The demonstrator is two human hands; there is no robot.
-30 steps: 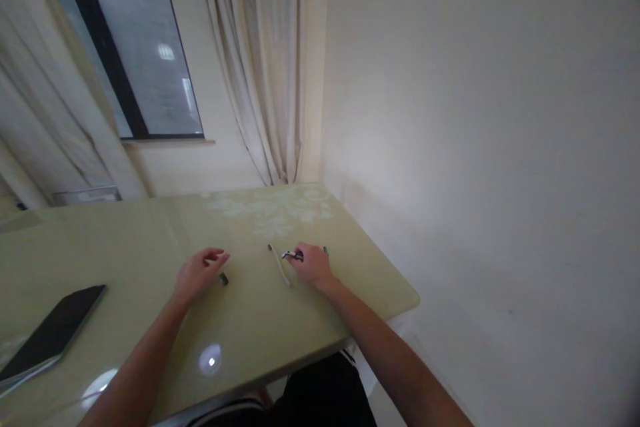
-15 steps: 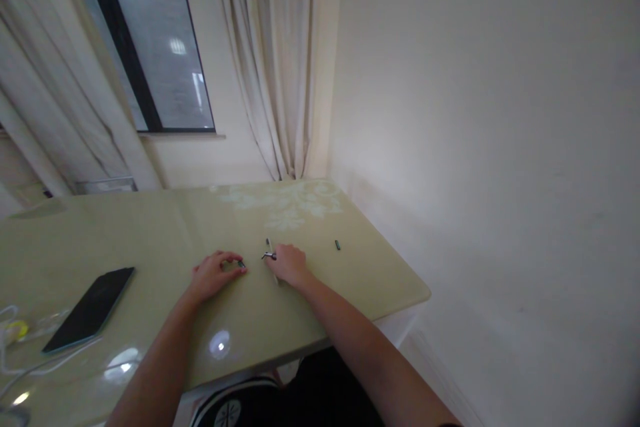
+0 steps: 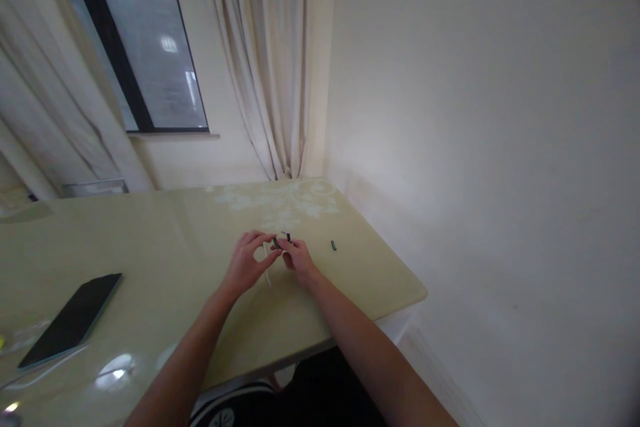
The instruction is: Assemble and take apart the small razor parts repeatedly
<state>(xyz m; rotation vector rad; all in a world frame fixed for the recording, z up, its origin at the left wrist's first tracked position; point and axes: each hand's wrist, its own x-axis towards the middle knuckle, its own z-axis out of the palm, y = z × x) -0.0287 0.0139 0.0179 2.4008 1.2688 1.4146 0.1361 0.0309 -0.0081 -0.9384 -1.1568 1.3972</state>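
My left hand [image 3: 247,263] pinches a small dark piece [image 3: 275,243] between thumb and fingertips. Touching or nearly touching it, my right hand [image 3: 299,259] is closed on a small black-and-silver object [image 3: 288,237], whose kind is too small to make out. Both hands meet just above the table. Under them lies a thin white stick [image 3: 268,275], its upper part hidden by the left fingers. Right of my hands, a small dark cylinder [image 3: 333,245] lies on the tabletop.
The glossy pale-green table [image 3: 165,240] has a white floral pattern at its far edge. A dark flat tablet-like slab [image 3: 73,320] lies at left, with a white cable [image 3: 47,373] beside it. A wall [image 3: 450,147] runs along the right; curtains [image 3: 265,67] hang behind.
My left hand has moved right and slightly up with its small dark piece, reaching my right hand. The right hand has turned, bringing its object against or close to that piece.
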